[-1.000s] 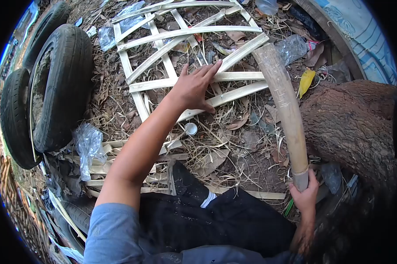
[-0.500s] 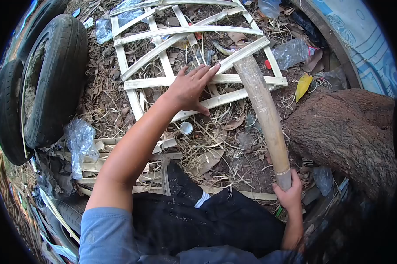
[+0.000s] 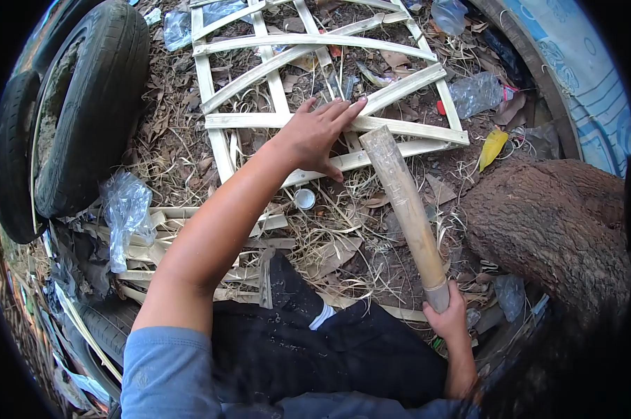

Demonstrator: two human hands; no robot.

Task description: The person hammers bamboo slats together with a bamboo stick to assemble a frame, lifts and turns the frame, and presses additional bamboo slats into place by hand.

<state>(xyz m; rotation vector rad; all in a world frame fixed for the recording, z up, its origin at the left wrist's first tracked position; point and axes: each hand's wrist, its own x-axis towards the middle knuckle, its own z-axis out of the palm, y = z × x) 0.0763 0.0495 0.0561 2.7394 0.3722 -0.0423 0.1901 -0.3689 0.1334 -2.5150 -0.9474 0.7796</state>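
The left hand (image 3: 314, 136) is open, palm down, with the fingers spread apart over the near side of the frame (image 3: 252, 121). It grips nothing in full; the palm seems to rest on a slat, but how hard it presses I cannot tell. The frame lies on the ground under this hand and reaches away beyond the fingers.

The right hand (image 3: 448, 314) is closed around the narrow end of the stick (image 3: 410, 209). The thick end points away from that hand, to the right of the left thumb, near the frame's near edge; whether it touches there is not clear.

Nearer to the body than the left hand are a small cap (image 3: 305, 199) and some loose slats (image 3: 270, 222). Beyond the right hand, to its right, is the trunk (image 3: 546, 216).

I judge that the step in hand is steadying the frame while the stick is placed. A next move calls for a firm left palm, fingers away from the thick end, and a controlled right wrist.
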